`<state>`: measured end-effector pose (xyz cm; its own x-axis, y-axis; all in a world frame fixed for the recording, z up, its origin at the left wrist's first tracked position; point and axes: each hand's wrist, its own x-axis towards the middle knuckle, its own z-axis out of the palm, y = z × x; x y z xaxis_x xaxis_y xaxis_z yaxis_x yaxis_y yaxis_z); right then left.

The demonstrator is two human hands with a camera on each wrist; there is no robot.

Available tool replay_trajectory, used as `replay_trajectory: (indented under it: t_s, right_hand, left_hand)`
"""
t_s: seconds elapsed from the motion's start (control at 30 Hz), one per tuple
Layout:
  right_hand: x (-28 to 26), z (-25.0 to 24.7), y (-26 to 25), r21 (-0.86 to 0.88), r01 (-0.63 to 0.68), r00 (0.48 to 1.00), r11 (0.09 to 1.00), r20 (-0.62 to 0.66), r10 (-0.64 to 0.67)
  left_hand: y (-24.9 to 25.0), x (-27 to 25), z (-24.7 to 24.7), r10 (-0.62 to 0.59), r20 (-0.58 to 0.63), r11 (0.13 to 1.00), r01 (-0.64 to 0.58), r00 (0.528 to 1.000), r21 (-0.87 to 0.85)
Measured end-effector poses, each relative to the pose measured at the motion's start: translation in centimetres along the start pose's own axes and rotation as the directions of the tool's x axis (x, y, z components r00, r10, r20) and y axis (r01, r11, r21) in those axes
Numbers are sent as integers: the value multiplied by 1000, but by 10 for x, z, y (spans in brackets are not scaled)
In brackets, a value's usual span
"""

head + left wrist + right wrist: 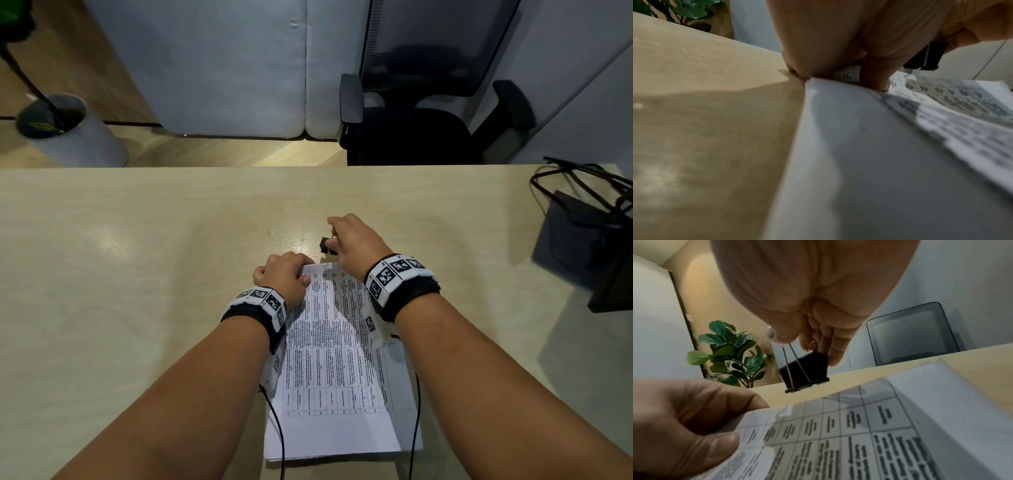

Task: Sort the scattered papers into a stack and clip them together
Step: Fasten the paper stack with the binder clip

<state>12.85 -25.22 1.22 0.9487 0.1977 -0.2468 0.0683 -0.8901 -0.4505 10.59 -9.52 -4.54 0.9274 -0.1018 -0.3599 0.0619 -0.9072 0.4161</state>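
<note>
Right hand (356, 240), fingers curled: thumb and fingers squeeze the two wire levers of a black binder clip (804, 371), held clear of the counter (137, 257) with its mouth pointing down, just beyond the far edge of the paper stack (335, 359). Left hand (284, 274), fingers curled: thumb on top and fingers beneath pinch the far left corner of the stack, lifting that corner slightly off the counter. The stack consists of white sheets laid roughly square, near edges a little uneven; the top sheet bears a printed table of small black text in ruled cells, too blurred to read. It lies at the near middle of the pale wood counter, between the forearms. Both wrists carry black bands with black-and-white marker tags. Beyond the counter: a black office chair (428, 113), a potted plant (729, 352) in a white pot, and grey panels. At the right edge, a dark case with black cables.
</note>
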Motion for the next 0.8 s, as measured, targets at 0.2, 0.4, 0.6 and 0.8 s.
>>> replay_trajectory:
  t_s: [0.2, 0.4, 0.6, 0.8]
  right_hand:
    - [2, 2, -4, 89, 43, 999, 995, -11, -42]
    - [5, 7, -3, 153, 45, 998, 987, -52, -38]
    - [5, 10, -3, 148, 14, 1000, 989, 20, -17]
    - [-1, 20, 3, 202, -55, 998, 978, 28, 50]
  left_hand:
    - [0, -2, 0, -9, -14, 999, 9, 1000, -35]
    - [1, -2, -2, -18, 0, 999, 18, 1000, -35]
    - [-1, -1, 1, -29, -8, 999, 29, 1000, -41]
    - [-1, 0, 3, -11, -22, 1000, 10, 1000, -19]
